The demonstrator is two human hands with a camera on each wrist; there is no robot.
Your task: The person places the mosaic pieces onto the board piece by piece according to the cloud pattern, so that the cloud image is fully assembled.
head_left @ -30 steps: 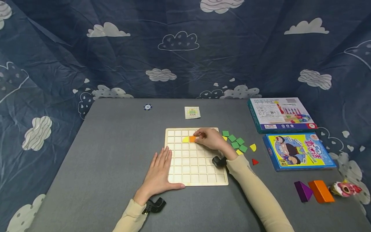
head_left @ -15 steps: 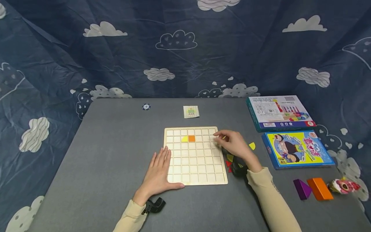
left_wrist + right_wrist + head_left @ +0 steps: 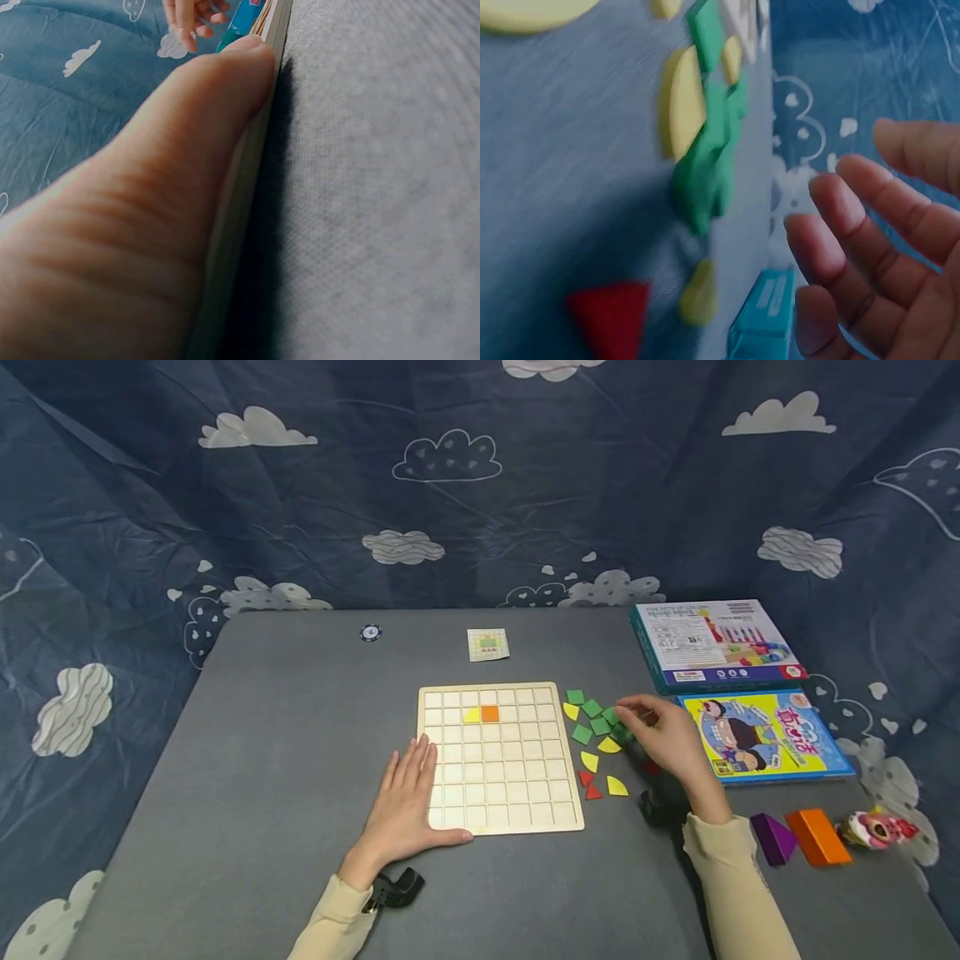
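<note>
My left hand (image 3: 400,797) rests along the left edge and lower left corner of the wooden grid board (image 3: 504,816), fingers straight and thumb at its front edge. On the board, a yellow quarter-circle tile (image 3: 472,716) lies beside an orange square tile (image 3: 490,714). My right hand (image 3: 666,739) is over the right side of the tile pile, fingers loosely bent with nothing between them in the right wrist view. Under and beside it lie several green square tiles (image 3: 581,734), yellow quarter-circle tiles (image 3: 617,787) and red triangle tiles (image 3: 593,792).
A small pattern card (image 3: 488,645) and a round chip (image 3: 371,632) lie at the back. Two boxes, one white-topped (image 3: 716,643) and one blue and yellow (image 3: 765,735), stand right. A purple block (image 3: 773,840), an orange block (image 3: 819,837) and a figurine (image 3: 877,829) sit front right.
My right hand has let go of the orange tile on the board and moved right to above the tile pile. The left hand stays at the board's edge. The head view shifted slightly.
</note>
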